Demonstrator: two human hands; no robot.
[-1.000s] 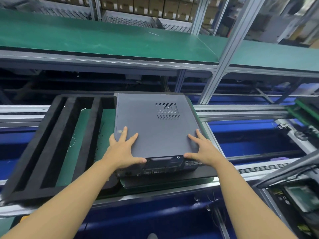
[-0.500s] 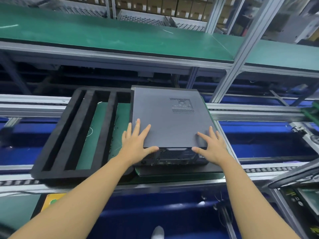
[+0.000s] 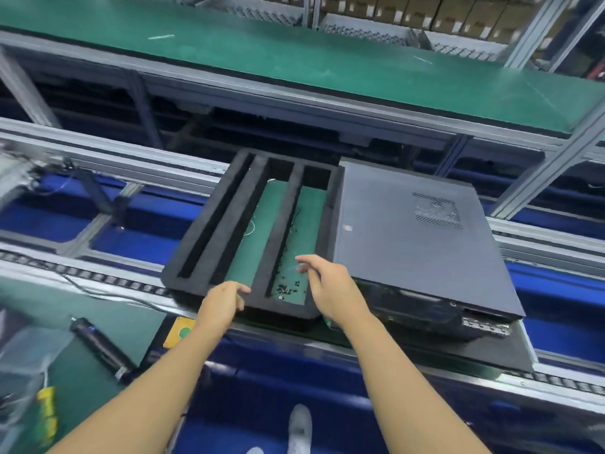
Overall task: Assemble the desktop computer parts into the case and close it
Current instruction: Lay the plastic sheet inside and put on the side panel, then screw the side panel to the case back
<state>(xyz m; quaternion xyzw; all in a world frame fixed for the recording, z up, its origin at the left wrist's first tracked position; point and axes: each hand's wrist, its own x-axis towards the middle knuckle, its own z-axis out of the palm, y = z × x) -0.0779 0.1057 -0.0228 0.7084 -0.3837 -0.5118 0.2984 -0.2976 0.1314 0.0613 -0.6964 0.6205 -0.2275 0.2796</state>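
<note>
The grey desktop case (image 3: 406, 244) lies flat on its side on the pallet, its side panel with a vent grid facing up and its port end toward me. Left of it sits a black foam tray (image 3: 226, 237) with long slots. Several small dark screws (image 3: 288, 288) lie scattered in the slot nearest the case. My left hand (image 3: 222, 301) hovers over the tray's near edge, fingers loosely bent, holding nothing. My right hand (image 3: 327, 283) hangs above the screw slot beside the case's left edge, fingers relaxed and empty.
A black electric screwdriver (image 3: 100, 347) lies on the green mat at lower left beside clear plastic bags (image 3: 23, 358). A green conveyor belt (image 3: 294, 57) runs across the back above aluminium rails. A yellow tag (image 3: 178, 330) sits at the line's front edge. A shoe (image 3: 299, 427) shows below.
Both hands have come off the case's side panel and moved left over the foam tray. The camera has swung left, bringing the screwdriver and bags into view.
</note>
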